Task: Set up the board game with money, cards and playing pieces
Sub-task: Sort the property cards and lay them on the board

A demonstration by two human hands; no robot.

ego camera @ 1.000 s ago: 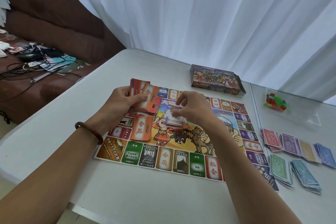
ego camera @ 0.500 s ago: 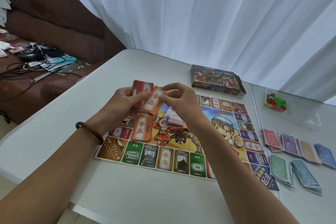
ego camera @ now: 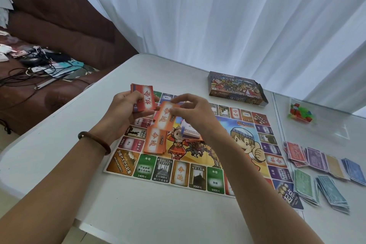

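Head view: an orange card (ego camera: 165, 118) is pinched at its upper edge between thumb and fingertips of the right hand (ego camera: 193, 114), held above the game board (ego camera: 198, 156). Left hand (ego camera: 123, 111) grips a stack of red cards (ego camera: 143, 98), fanned slightly, just beside the orange card. Below the hands, a pile of orange cards (ego camera: 154, 142) lies face down on the board's left part; a second small pile (ego camera: 189, 134) lies near the centre, partly hidden by the right hand. Board lies flat on the white table (ego camera: 138, 204). Sorted paper money (ego camera: 324, 172) lies in stacks right of the board. Game box (ego camera: 235, 90) stands beyond it; coloured playing pieces (ego camera: 300, 113) lie further right.
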